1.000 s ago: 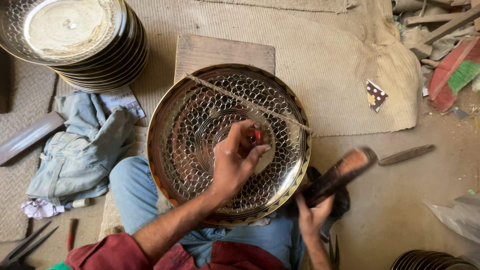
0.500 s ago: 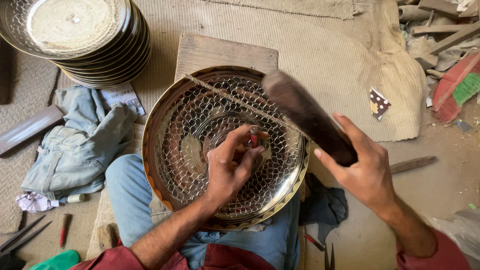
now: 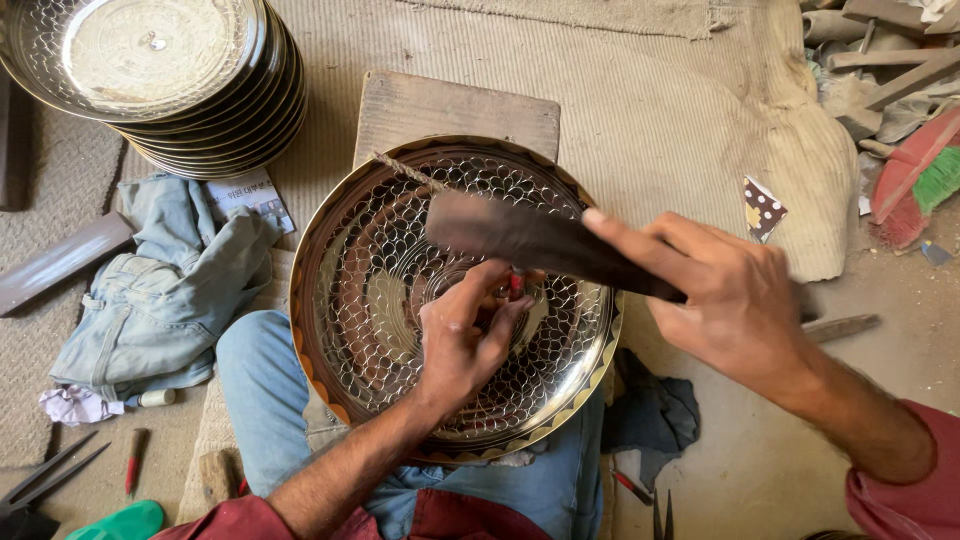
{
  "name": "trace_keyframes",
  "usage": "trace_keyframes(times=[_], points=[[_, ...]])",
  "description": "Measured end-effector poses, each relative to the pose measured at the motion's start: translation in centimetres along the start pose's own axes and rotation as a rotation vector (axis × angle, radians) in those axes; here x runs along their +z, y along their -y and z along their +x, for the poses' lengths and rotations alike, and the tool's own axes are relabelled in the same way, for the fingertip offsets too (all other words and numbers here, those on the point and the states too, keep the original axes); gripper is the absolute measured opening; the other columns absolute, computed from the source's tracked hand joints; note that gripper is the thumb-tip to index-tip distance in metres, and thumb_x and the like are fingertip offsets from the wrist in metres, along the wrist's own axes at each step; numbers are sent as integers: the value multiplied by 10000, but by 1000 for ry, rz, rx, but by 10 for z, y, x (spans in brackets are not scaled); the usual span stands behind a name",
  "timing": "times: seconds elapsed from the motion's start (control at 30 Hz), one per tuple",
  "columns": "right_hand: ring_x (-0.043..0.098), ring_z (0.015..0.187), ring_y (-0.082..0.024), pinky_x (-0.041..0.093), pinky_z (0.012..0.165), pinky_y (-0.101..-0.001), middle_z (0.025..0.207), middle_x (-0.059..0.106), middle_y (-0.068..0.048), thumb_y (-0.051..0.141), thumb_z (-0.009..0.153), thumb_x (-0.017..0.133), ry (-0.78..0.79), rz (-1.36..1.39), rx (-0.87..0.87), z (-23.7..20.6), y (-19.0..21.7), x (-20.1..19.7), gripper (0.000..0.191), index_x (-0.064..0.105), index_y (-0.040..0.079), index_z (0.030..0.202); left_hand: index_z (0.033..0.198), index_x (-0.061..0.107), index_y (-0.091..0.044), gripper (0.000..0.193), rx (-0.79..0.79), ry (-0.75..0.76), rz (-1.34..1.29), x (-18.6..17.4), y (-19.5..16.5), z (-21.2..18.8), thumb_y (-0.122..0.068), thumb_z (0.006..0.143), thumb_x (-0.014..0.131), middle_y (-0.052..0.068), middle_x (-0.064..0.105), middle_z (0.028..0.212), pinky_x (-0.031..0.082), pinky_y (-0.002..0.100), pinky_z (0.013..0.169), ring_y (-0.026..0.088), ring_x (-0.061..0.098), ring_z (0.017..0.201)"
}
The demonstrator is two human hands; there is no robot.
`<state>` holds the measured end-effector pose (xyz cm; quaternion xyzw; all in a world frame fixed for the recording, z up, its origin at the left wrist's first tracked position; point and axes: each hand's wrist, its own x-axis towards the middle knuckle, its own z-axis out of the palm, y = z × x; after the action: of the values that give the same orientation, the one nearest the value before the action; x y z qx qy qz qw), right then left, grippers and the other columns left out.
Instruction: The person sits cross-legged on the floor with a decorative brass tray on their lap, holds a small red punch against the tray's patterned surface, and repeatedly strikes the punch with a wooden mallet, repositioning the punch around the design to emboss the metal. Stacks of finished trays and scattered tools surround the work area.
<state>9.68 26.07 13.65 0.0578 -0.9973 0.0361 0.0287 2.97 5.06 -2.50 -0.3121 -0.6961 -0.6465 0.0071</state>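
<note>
Swung down over the brass plate [image 3: 380,300], your right hand [image 3: 730,300] grips the wooden mallet [image 3: 530,240] while your left hand [image 3: 465,340] pinches the red-tipped punch [image 3: 516,285], mid-chasing; strike squarely next.

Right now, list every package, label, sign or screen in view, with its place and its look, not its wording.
Printed paper leaflet: on the floor below the stack of metal plates, partly under the denim cloth; rectangular, white with small dark print and a picture.
Small wrapper scrap: on the beige mat, above the right hand; angular, dark with white dots, a yellow patch.
No signs or screens.
</note>
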Motion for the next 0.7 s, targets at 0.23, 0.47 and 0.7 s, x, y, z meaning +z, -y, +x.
trace_keyframes(times=[0.23,0.47,0.7], points=[[633,658,-159,539,548,-335,951,677,-26,-28,765,687,-81,118,-45,0,-8,5,951,366,361,1571,1306,592,-74,367,-37,9,-16,1,5,-3,-22,959,700,86,776,1120,702,294,731,170,811,888],[581,552,-118,551,499,-281,793,618,30,-27,838,675,-82,144,2,-1,-11,17,898,341,338,1587,1330,580,-95,390,-6,7,-5,0,9,-5,-16,968,702,81,781,1147,687,275,675,138,802,842],[608,603,-128,568,516,-285,922,623,-6,-9,826,677,-39,164,22,0,-14,19,900,336,344,1581,1365,564,-84,431,-2,16,-63,-3,-3,1,24,964,683,73,767,1208,697,275,759,157,807,945]])
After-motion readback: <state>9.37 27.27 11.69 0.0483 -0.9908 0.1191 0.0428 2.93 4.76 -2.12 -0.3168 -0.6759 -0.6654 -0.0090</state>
